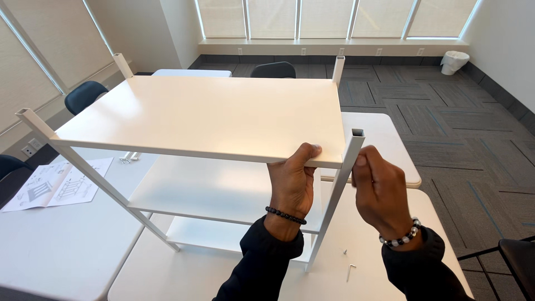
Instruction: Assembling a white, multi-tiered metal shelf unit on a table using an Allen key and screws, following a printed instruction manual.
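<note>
two hands work at the lower centre of the frame: the left hand (pixel 292 178) grips the front edge of a white shelf unit's (pixel 206 114) top board, thumb on top, while the right hand (pixel 379 192) pinches something small against the corner post (pixel 344 173). the unit stands on a white desk (pixel 61 251), an allen key (pixel 350 271) just beside its foot, an instruction sheet (pixel 58 184) at left.

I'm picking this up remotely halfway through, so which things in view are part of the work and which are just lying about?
In the work:
left hand gripping the top shelf edge
right hand at the corner post
hex key and small screw on the table
instruction sheet

Lying about:
chairs
waste bin
</note>
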